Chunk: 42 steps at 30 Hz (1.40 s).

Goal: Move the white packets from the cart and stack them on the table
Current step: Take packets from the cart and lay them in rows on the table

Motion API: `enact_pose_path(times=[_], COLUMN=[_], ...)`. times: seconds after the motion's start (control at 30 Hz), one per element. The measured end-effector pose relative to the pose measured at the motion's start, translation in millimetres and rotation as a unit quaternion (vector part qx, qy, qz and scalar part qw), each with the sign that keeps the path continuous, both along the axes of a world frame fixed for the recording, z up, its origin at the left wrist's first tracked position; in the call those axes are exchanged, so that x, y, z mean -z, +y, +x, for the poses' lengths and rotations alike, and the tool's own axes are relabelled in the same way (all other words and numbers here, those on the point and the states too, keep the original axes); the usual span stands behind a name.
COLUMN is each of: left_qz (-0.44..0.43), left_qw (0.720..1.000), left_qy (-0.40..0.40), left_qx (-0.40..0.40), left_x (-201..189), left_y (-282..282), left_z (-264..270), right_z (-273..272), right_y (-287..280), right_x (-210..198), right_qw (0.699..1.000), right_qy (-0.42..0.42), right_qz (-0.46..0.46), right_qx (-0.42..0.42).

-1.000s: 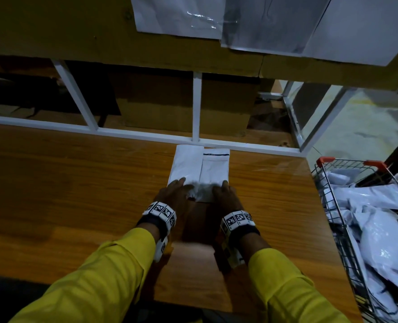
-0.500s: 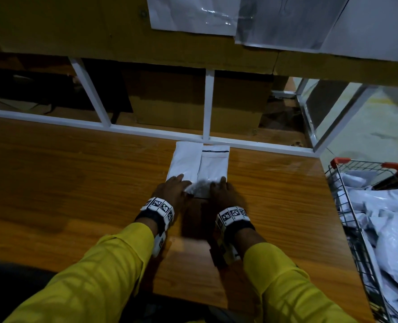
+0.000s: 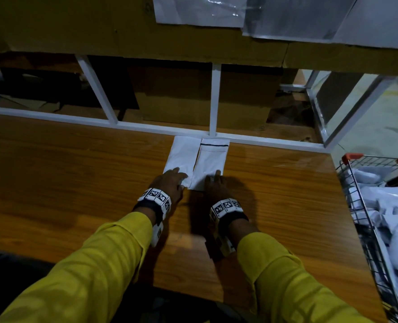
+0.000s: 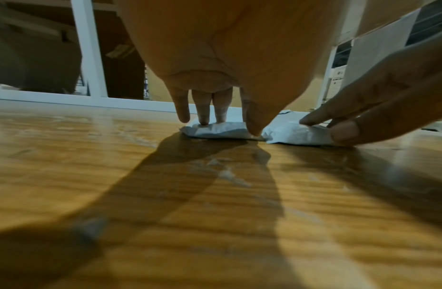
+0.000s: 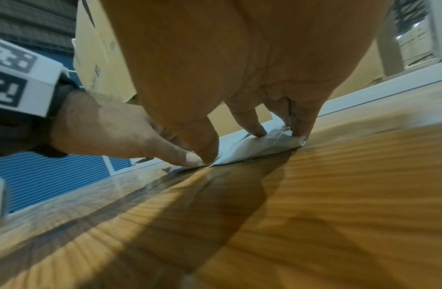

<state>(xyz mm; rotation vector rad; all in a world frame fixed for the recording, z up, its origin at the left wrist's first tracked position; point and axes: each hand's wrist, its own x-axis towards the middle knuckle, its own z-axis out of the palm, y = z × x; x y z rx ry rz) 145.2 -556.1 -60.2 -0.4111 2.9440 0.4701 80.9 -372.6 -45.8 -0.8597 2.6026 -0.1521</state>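
Observation:
Two white packets lie side by side at the far edge of the wooden table [image 3: 76, 183]. The left packet [image 3: 181, 156] has my left hand [image 3: 170, 180] on its near end, straight fingers pressing down, as the left wrist view shows [image 4: 214, 129]. The right packet [image 3: 213, 164], with a dark line near its far end, has my right hand [image 3: 214, 183] on its near end, fingertips pressing on it in the right wrist view [image 5: 261, 145]. The wire cart [image 3: 365, 220] with red handles stands at the right, holding several more white packets [image 3: 393, 206].
A white metal frame [image 3: 146, 128] runs along the table's far edge, with cardboard boxes [image 3: 181, 94] behind it. White sheets [image 3: 200, 10] hang over the shelf above. The cart stands close against the table's right edge.
Both hands have slid forward with the two packets, pushing them up to the white frame. The head view has shifted slightly left, showing less of the cart.

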Motion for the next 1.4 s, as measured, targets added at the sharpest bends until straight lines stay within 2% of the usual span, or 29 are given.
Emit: enact_pose_path(times=[0.27,0.5,0.57,0.67,0.83,1.0,1.2,1.27,1.33,1.4], left_qz=[0.023,-0.011,-0.026,-0.015,-0.027,-0.048,-0.047,-0.044,-0.041,-0.03], left_qw=[1.0,0.998,0.999,1.0,0.998,0.991,0.976,0.973,0.968,0.964], left_qy=[-0.015,-0.058,-0.044,-0.002,0.057,0.102,0.127,0.131,0.13,0.122], left_qx=[-0.013,-0.013,-0.011,-0.026,0.004,0.077,0.173,0.186,0.211,0.234], left_x=[-3,-15,-16,-19,-28,-51,-63,-59,-55,-51], left_y=[-20,-23,-19,-11,25,101,215,252,292,334], left_z=[9,5,7,5,-8,-43,-84,-96,-108,-122], right_z=[9,11,12,8,-5,-12,-27,-32,-38,-41], right_y=[-20,-30,-28,-17,20,112,248,298,347,393], right_x=[-3,-4,-4,-7,-21,-33,-69,-67,-60,-53], right_qw=[1.0,1.0,0.999,0.997,0.991,0.975,0.952,0.927,0.888,0.863], right_qy=[-0.011,-0.026,-0.035,-0.003,0.005,0.045,0.079,0.11,0.102,0.093], right_qz=[0.021,0.003,-0.034,-0.067,-0.096,-0.128,-0.06,-0.069,-0.08,-0.074], right_qx=[-0.004,0.003,0.019,0.038,0.089,0.173,0.289,0.353,0.441,0.49])
